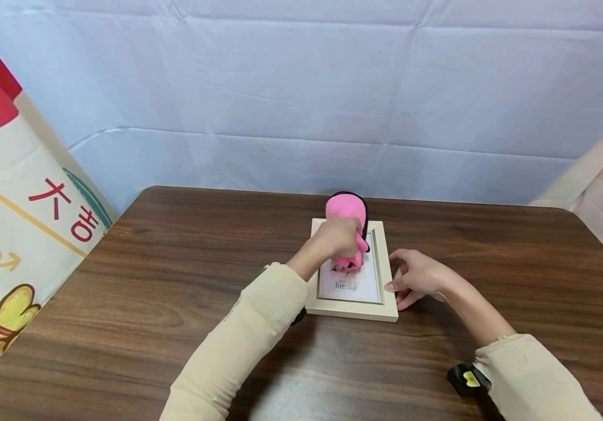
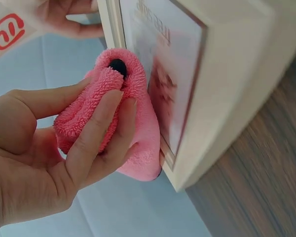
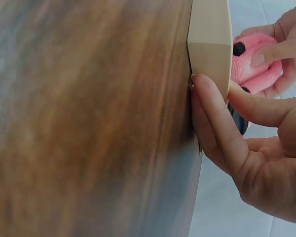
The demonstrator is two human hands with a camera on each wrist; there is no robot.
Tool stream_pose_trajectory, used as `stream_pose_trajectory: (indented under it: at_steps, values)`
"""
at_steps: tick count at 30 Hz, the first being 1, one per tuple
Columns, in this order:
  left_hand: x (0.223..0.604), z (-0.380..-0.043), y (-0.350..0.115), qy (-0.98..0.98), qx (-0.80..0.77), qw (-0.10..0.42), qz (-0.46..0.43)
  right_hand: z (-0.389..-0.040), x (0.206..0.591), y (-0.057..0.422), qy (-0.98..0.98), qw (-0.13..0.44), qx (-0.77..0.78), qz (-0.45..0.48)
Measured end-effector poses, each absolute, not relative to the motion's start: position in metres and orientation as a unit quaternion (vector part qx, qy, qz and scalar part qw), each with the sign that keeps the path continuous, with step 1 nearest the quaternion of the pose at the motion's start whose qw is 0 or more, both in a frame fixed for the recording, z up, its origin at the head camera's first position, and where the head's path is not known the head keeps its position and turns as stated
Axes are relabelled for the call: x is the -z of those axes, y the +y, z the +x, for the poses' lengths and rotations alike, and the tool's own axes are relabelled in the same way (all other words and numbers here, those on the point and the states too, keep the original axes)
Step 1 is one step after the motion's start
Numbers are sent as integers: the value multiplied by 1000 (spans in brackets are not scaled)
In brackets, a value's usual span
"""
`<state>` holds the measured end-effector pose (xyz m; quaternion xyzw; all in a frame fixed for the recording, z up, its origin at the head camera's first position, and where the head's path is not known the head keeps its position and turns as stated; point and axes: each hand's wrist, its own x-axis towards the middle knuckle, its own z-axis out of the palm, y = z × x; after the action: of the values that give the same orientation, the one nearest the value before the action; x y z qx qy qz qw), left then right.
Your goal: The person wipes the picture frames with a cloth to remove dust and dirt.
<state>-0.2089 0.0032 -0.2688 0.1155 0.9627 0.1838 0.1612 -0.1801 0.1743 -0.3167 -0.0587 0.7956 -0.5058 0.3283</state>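
A cream picture frame (image 1: 351, 309) lies on the table, its glazed picture (image 1: 351, 292) facing up and printed "free style". My left hand (image 1: 339, 235) grips a bunched pink terry cloth (image 1: 345, 204) with black edging, over the upper part of the picture. From the left wrist view, the fingers and thumb are curled round the cloth (image 2: 143, 153), which lies against the glass. At the frame's right side, my right hand (image 1: 419, 273) pinches the edge; in the right wrist view its thumb is on the face and its fingers are along the outer side (image 3: 209, 61).
The dark wood-grain table (image 1: 175, 280) extends around the frame. Behind its far edge hangs a pale blue creased sheet (image 1: 280, 105). A printed cloth (image 1: 27, 204) with red characters hangs at the left. A black wrist strap (image 1: 464, 380) sits by the right sleeve.
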Motion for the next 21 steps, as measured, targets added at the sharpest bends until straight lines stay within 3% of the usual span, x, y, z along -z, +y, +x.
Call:
stream_pose_trajectory:
  at_steps: [10, 21]
  values:
    - [269, -206, 18, 966, -171, 144, 126, -181, 317, 174, 796, 331, 504, -57]
    - [268, -209, 2, 956, -204, 184, 102, -181, 317, 174, 796, 324, 508, -63]
